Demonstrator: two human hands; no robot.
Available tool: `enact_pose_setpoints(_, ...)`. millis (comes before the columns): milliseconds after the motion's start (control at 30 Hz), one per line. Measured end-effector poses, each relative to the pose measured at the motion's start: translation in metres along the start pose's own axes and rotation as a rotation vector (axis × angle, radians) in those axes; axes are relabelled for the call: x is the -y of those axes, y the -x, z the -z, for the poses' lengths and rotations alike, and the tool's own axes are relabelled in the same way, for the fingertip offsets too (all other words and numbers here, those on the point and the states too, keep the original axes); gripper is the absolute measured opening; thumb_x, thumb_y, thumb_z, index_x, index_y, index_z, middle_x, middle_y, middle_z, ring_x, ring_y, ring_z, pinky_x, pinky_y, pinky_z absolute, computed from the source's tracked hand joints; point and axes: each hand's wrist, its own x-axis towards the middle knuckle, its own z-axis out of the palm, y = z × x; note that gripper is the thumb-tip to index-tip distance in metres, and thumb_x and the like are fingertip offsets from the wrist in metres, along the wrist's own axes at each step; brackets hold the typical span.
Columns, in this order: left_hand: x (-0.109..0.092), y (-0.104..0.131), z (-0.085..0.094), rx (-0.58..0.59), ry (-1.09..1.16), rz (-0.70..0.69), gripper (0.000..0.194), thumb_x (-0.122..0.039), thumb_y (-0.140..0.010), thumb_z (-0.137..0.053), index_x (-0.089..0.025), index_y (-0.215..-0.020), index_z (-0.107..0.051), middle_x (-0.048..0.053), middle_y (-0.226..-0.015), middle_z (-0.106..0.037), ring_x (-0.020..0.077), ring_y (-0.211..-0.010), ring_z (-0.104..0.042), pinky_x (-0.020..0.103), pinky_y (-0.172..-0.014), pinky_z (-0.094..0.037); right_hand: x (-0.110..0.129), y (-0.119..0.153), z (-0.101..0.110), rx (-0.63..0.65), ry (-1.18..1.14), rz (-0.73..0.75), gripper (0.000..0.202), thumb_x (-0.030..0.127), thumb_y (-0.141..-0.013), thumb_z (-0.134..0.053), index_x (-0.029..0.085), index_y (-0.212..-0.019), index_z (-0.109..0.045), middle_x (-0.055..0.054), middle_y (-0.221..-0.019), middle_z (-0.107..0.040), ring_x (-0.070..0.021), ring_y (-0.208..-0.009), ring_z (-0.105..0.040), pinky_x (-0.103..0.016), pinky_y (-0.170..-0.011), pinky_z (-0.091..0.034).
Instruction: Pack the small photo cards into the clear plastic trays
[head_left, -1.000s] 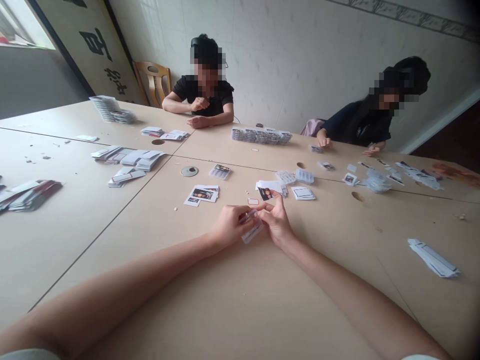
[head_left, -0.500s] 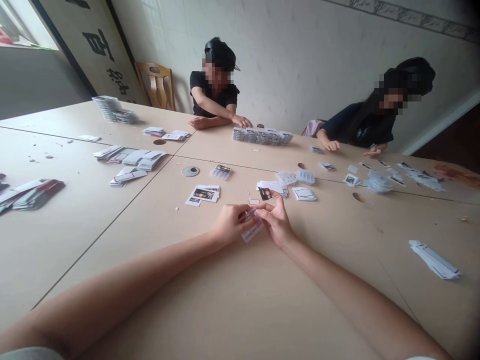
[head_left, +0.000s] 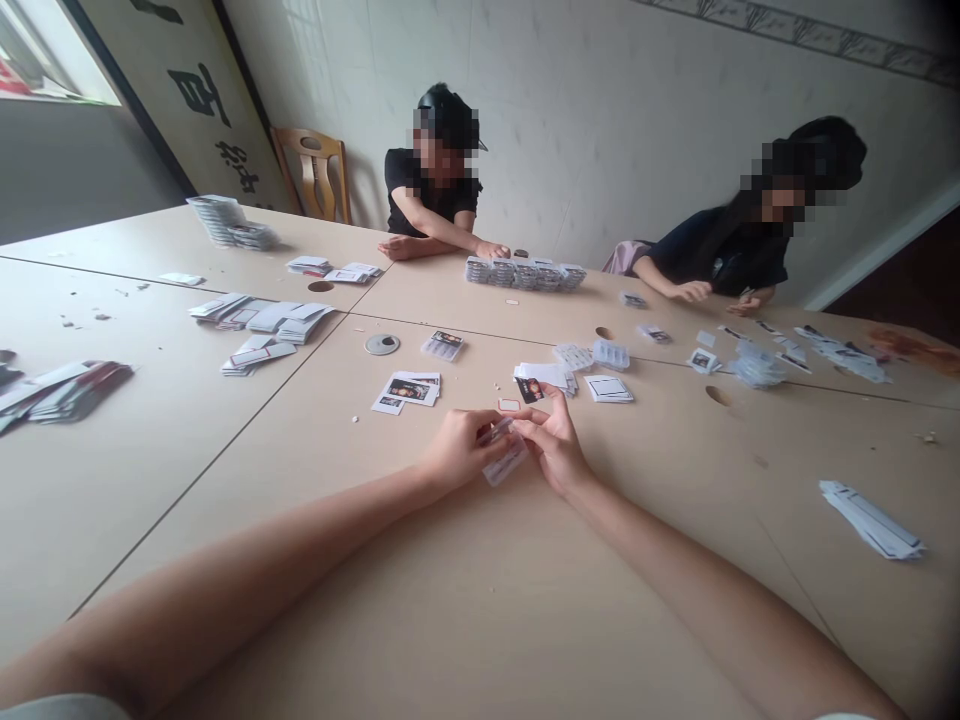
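Note:
Between my hands is a small clear plastic case [head_left: 505,468], tilted over the table. My left hand [head_left: 457,447] grips its left side with curled fingers. My right hand [head_left: 557,448] pinches its upper right edge with the thumb. A dark printed card [head_left: 529,389] shows at the raised fingers of my right hand; I cannot tell if it is held or lies on the white cards [head_left: 559,376] behind. Just beyond the case lies a small red-bordered label [head_left: 508,405]. Printed picture cards [head_left: 411,388] lie to the left, and a clear compartment case [head_left: 443,345] sits farther back.
Two people sit across the table [head_left: 360,590]; one person's hand [head_left: 493,250] touches a row of stacked cases [head_left: 525,272]. Card piles [head_left: 259,318] lie left, a card stack [head_left: 609,389] and clear cases [head_left: 756,364] right. A strip bundle [head_left: 870,520] lies near right.
My hands and the case stay almost still. Across the table, one person's hand shifts slightly along the row of cases, and the other person's hand moves a little to the right.

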Motion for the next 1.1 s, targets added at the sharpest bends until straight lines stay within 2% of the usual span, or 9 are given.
enact_pose_setpoints(467,0.007,-0.002,-0.001,0.021,0.064,0.057,0.027,-0.039,-0.081,-0.056,-0.014,-0.074,-0.061,-0.006,-0.056,-0.04,0.007,-0.053,-0.033,0.022,-0.049,-0.024,-0.002,0.0,0.003,0.027,0.011,0.002,0.06,0.02,-0.073,-0.07,0.029,-0.12,-0.035,-0.001,-0.089,-0.073,-0.0182,-0.087,-0.068,-0.031,-0.075,-0.052)
enact_pose_setpoints(667,0.013,-0.007,-0.001,0.078,0.178,0.091,0.029,-0.042,-0.079,-0.059,-0.013,-0.076,-0.061,-0.006,-0.059,-0.042,0.0081,-0.056,-0.037,0.022,-0.051,-0.027,-0.003,-0.001,0.004,0.006,0.016,0.019,0.057,0.02,-0.073,-0.07,0.029,-0.119,-0.038,0.001,-0.086,-0.071,-0.0171,-0.08,-0.067,-0.029,-0.071,-0.052)
enact_pose_setpoints(1100,0.01,-0.006,-0.001,0.087,0.085,0.031,0.028,-0.039,-0.081,-0.057,-0.013,-0.074,-0.06,-0.006,-0.057,-0.037,0.0067,-0.054,-0.032,0.021,-0.05,-0.024,-0.009,-0.005,0.007,0.008,0.058,0.075,0.054,0.021,-0.073,-0.071,0.029,-0.116,-0.04,0.002,-0.085,-0.068,-0.0172,-0.085,-0.066,-0.03,-0.076,-0.051)
